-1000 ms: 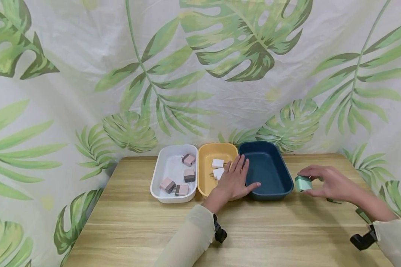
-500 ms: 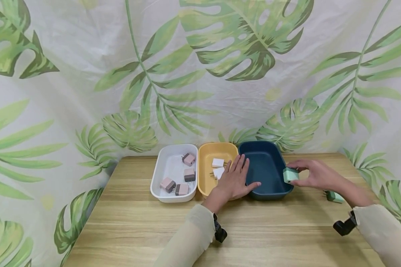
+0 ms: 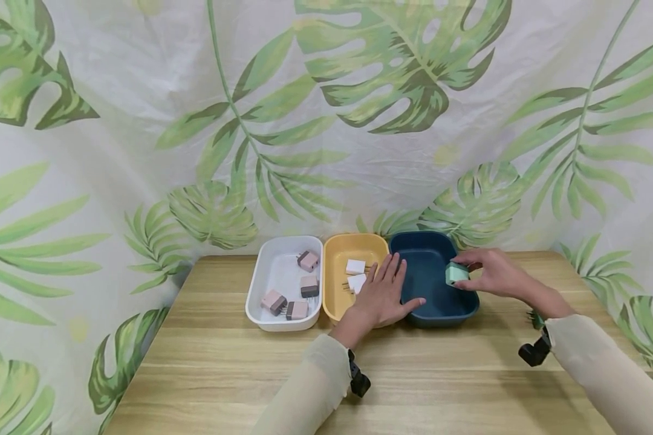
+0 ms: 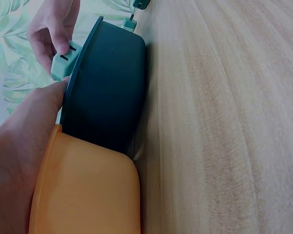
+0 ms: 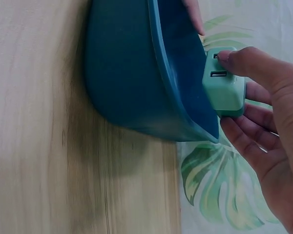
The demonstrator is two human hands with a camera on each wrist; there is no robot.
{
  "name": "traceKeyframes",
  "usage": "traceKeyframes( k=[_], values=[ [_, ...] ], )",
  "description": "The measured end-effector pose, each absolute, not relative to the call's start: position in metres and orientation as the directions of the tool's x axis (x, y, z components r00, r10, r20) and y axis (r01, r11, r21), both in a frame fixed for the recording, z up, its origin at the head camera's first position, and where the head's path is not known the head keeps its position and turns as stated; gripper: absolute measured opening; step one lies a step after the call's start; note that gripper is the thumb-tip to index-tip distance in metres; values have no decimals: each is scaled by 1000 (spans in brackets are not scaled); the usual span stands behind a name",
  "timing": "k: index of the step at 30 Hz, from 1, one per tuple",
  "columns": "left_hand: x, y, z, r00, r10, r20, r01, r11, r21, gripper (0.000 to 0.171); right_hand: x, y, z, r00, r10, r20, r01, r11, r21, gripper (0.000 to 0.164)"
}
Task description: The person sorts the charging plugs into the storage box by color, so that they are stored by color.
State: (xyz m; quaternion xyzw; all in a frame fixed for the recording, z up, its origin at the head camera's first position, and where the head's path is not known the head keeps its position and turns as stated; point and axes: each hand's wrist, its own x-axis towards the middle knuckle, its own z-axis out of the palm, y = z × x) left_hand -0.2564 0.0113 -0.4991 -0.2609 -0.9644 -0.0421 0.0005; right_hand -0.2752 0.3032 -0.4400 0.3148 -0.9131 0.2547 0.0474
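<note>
My right hand (image 3: 492, 273) pinches a green USB wall charger (image 3: 457, 273) between thumb and fingers, over the right side of the dark blue bin (image 3: 425, 287). Two USB ports show on that charger (image 5: 224, 85) in the right wrist view, with the thumb partly over one. My left hand (image 3: 381, 296) lies with straight, spread fingers across the yellow bin (image 3: 334, 251), its fingertips and thumb reaching the blue bin's near side. Two white chargers (image 3: 355, 266) lie in the yellow bin, one partly hidden by this hand.
A white bin (image 3: 269, 260) at the left holds several pink-and-grey chargers (image 3: 297, 310). Another green charger (image 3: 536, 319) lies on the wooden table (image 3: 413, 374), mostly behind my right wrist. A leaf-patterned cloth (image 3: 283, 181) hangs behind the bins.
My right hand has moved left with the green charger, from beside the blue bin to over it. My left hand stays where it was.
</note>
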Motion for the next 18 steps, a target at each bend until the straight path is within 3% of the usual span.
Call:
traceKeyframes(
  k=[18],
  values=[
    [-257,11,-500,-865,501,29,502,862,74,99,-310,277,-454,-782,-568,256,-620,669,-411,47]
  ],
)
